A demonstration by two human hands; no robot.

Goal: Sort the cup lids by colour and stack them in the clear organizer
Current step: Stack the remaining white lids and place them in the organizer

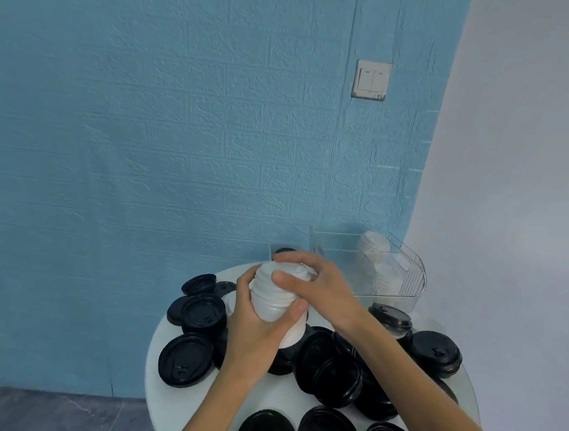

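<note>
A blue brick-patterned wall [181, 120] fills most of the frame, with a light switch [371, 80] at upper right of centre, and a round white table [190, 410] sits in the lower middle. A stack of white lids [271, 291] is held above the table's far edge, just below the frame's centre. It is gripped from the lower left by the left hand [255, 336], fingers and thumb curled round its lower part, and capped from the right by the right hand [318, 287], whose fingers wrap its top.

The stack's long axis is seen running nearly upright, tilted a little so that its top leans toward the upper right of the frame. The clear organizer [408, 281] stands to the right and slightly higher in the frame, near the right hand, and two white stacks are already seen inside it. The coming move is judged to be a carry rightward, for which the right hand is the nearer.

Black lids [329, 370] are scattered over the table, unsorted, around and below both hands.
</note>
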